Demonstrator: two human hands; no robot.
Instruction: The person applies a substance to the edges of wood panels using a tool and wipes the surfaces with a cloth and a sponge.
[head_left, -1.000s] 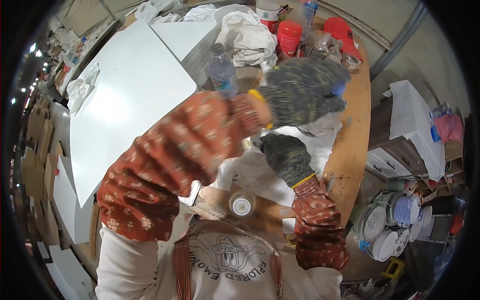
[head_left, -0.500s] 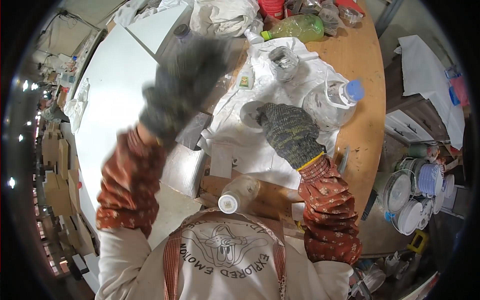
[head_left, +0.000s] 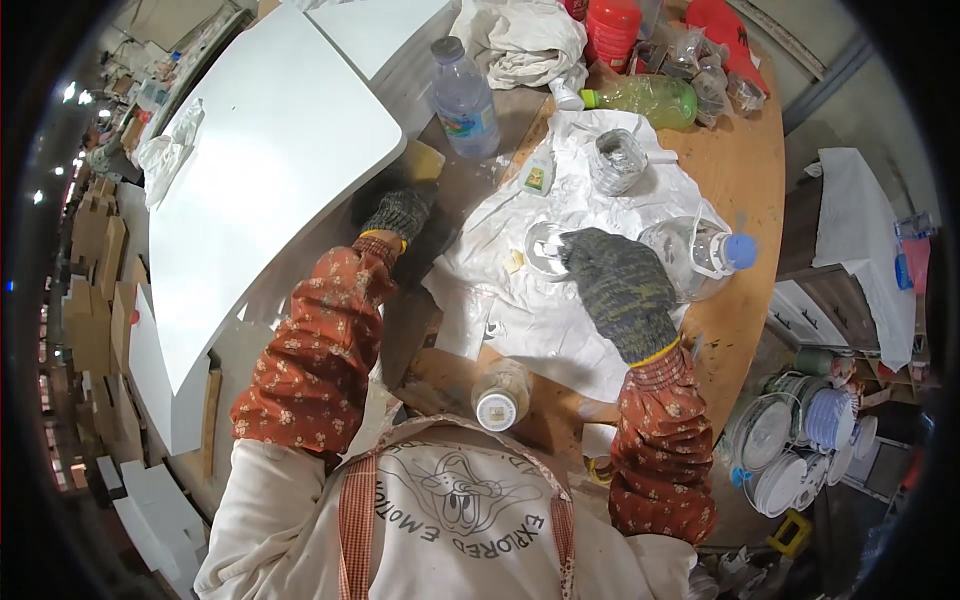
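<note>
Both hands in knit gloves. Right hand [head_left: 620,290] curled at round shiny dish [head_left: 543,252] on crumpled white cloth [head_left: 560,340]; can't tell if pinching. Left hand [head_left: 398,215] near smooth panel's [head_left: 270,180] rounded edge, yellow block [head_left: 424,161] just beyond; fingers shadowed, grip unclear. Wood strip between jug [head_left: 690,262] and desk's [head_left: 755,200] curved right edge. Four capped bottles [head_left: 465,115], jug included.

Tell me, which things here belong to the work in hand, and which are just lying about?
Seemingly in use:
round dish, touched by the right hand
yellowish block, just beyond the left hand

Apparently just lying about:
green bottle
white rag bundle
buckets
</note>
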